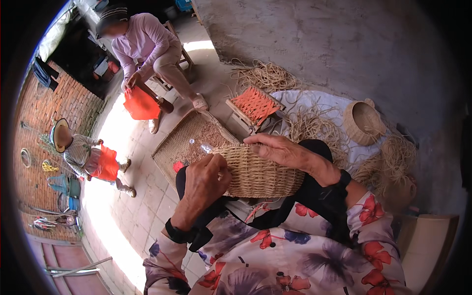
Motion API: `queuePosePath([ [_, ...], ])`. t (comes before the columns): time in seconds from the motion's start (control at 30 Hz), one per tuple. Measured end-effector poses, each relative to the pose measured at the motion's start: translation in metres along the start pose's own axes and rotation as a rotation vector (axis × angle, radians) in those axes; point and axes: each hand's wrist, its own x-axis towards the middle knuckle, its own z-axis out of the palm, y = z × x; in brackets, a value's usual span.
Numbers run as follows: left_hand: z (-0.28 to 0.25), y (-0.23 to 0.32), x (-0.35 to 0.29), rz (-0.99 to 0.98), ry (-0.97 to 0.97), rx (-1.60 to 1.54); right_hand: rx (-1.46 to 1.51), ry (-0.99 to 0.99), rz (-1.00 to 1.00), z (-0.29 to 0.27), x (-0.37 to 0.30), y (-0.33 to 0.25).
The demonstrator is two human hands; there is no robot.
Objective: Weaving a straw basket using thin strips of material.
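A woven straw basket rests on my lap, its side of tight tan cord rows turned up toward me. My left hand is closed at the basket's left end, fingertips pinched together; whatever they pinch is too small or hidden to name. Across the basket's upper right edge lies my right hand, with the index finger stretched along the rim and the other fingers curled over it, gripping the basket. Part of the basket's far side is hidden behind this hand.
Beyond my knees lies a flat woven tray of small brown pieces. A stool with orange webbing, straw cord and a round basket are to the right. A seated person and a small standing person hold orange cloths.
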Motion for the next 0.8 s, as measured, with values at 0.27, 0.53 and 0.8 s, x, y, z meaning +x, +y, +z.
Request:
queuePosePath([
  [0.27,-0.018,0.017,0.002,0.099,0.069,0.012,-0.034,0.075,-0.040,0.002,-0.001,0.004],
  [0.53,-0.006,0.011,0.001,0.135,0.040,0.160,-0.057,0.029,-0.027,0.003,0.001,0.005],
  [0.8,-0.080,-0.169,-0.062,-0.665,0.151,0.657,0.029,0.027,-0.020,0.001,-0.004,0.003],
])
